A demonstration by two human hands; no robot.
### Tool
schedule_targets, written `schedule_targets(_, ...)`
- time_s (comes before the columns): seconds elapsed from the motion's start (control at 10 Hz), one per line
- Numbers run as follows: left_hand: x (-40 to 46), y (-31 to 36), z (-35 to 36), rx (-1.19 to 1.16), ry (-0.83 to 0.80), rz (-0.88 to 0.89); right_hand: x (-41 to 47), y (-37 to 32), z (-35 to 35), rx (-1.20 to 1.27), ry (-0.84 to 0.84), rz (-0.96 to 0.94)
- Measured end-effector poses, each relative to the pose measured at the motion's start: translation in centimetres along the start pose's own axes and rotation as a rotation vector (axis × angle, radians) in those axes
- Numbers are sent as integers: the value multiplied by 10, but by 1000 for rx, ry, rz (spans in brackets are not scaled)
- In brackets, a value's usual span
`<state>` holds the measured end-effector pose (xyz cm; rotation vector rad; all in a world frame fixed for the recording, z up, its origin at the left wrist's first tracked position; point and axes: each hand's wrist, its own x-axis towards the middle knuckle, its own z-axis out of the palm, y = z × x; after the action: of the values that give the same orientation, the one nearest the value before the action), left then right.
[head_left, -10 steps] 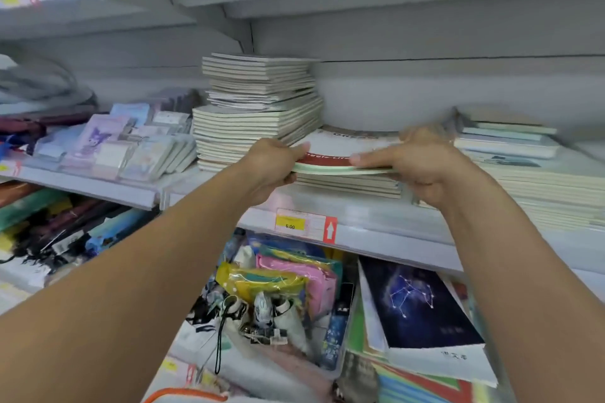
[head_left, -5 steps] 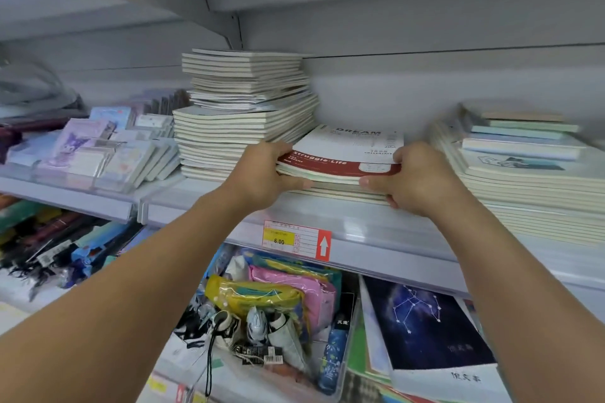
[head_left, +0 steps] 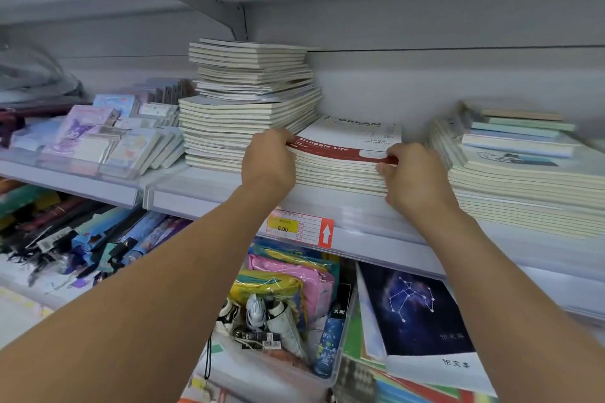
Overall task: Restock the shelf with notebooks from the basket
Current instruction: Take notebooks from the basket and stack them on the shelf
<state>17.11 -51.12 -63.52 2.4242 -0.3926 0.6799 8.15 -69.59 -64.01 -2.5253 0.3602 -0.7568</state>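
Both my hands clamp the notebook stack (head_left: 343,170) on the shelf (head_left: 209,196); left hand (head_left: 268,163) curled around its left edge; right hand (head_left: 414,178) pinching its right corner.

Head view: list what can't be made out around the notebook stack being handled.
- Basket: not in the head view at all.
- Left hand fingertips: tucked behind the red-banded notebook stack, so its grip is unclear.
- Small print on the top cover: too small.
- Right-side notebook piles: motion-blurred, running off the frame edge.
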Motion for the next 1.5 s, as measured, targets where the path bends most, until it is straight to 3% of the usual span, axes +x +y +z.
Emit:
schedule_targets(0.1,-11,1,-18,-33,21,5,-14,-14,-10,-137,268,-111)
schedule_targets(0.2,-47,-18,-53,-79,42,154,-39,-43,-8,22,488,-365)
schedule_targets(0.3,-111,-64,-91,-51,-238,151,-96,-67,44,328,135,-538)
schedule_targets(0.4,-182,-115,-123,92,-787,-29,-176,-61,125,179,-733,-622)
schedule_targets(0.5,-240,-151,-148,295,-1201,-235,-256,-26,206,-131,-1370,-464)
schedule_targets(0.6,-269,-164,-159,422,-1415,-347,-329,20,266,-233,-1394,-178)
schedule_targets(0.7,-267,-172,-162,281,-1266,-389,-375,51,297,-204,-1325,68)
schedule_targets(0.8,-261,-174,-166,322,-1099,-298,-392,68,315,-218,-1220,67)
schedule_targets(0.9,-263,-176,-167,453,-1253,-299,-397,69,324,-307,-1165,-14)
schedule_targets(1.0,-264,-179,-163,447,-1276,-324,-399,65,332,-335,-1132,-9)
schedule_targets(1.3,-265,-170,-161,350,-1135,-441,-408,66,332,-365,-1047,51)
schedule_targets(1.5,-280,-161,-161,267,-1025,-479,-410,89,320,-235,-932,33)
